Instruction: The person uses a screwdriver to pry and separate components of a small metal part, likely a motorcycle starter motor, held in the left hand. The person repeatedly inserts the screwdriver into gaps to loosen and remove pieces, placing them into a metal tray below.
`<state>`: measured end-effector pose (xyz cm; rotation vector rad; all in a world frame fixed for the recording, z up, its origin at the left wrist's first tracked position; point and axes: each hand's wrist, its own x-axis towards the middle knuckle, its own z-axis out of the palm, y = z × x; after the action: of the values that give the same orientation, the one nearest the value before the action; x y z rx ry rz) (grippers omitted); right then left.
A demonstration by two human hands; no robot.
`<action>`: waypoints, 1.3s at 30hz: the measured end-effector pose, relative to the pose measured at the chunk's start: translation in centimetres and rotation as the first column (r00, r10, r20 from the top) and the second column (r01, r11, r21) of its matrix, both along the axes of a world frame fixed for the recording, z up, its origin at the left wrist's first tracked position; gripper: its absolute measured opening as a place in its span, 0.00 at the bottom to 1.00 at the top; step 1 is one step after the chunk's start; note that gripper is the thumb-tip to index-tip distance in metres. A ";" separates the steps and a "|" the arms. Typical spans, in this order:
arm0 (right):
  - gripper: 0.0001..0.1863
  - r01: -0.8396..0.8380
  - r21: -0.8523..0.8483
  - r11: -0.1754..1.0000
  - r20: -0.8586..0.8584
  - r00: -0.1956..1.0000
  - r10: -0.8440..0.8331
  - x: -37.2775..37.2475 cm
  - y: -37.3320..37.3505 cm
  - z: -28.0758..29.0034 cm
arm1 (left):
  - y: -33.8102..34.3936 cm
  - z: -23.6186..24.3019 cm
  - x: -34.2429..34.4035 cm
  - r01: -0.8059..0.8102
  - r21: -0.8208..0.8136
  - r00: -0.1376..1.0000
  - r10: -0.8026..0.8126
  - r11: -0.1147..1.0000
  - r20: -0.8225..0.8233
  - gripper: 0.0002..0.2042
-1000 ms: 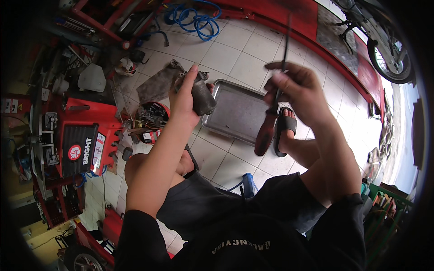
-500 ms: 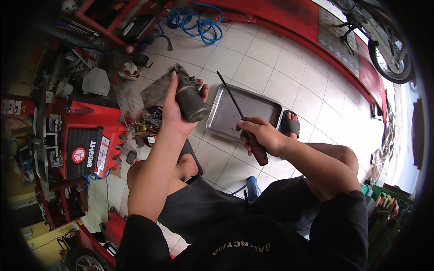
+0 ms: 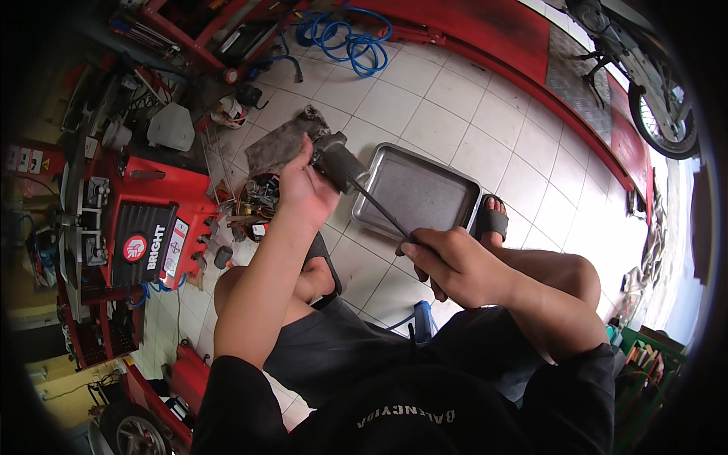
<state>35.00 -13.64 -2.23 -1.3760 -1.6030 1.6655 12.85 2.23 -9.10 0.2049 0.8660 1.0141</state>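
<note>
My left hand is wrapped round a grimy, dark cylindrical metal part, which looks like a small motor and is tilted with its end toward the lower right. In my right hand is a screwdriver with a long black shaft; my fingers hide most of its handle. The shaft's far end meets the cylinder's near end, though its exact contact point is too small to make out. Beyond my hands, a shallow metal tray lies on the tiled floor.
A dirty grey cloth or mat lies past my left hand. At the left stands a red and black machine. Coiled blue hose rests on the floor by a red platform. A motorcycle wheel is at the far right.
The screwdriver has swung down and left, its tip now at the cylinder's end instead of pointing up in the air. The cylinder has tilted and moved slightly right.
</note>
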 end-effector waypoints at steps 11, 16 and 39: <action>0.17 -0.054 0.148 0.987 0.102 0.994 0.039 0.2 0.0 -1.2 | 0.1 -0.4 0.2 -0.003 0.004 0.999 0.003 1.000 -0.046 0.10; 0.17 -0.051 0.204 0.978 0.115 0.993 0.028 0.0 -0.1 -1.7 | 0.0 0.1 0.6 -0.018 -0.004 0.998 0.017 1.000 -0.062 0.10; 0.15 -0.020 0.267 0.964 0.245 0.968 -0.048 -0.6 -0.6 -2.0 | 0.0 0.3 0.4 0.032 0.018 0.998 -0.031 0.999 -0.046 0.11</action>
<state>34.39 -14.26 -4.25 -1.4942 -1.8732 1.2466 13.30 2.25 -8.81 0.2573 0.8929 0.9917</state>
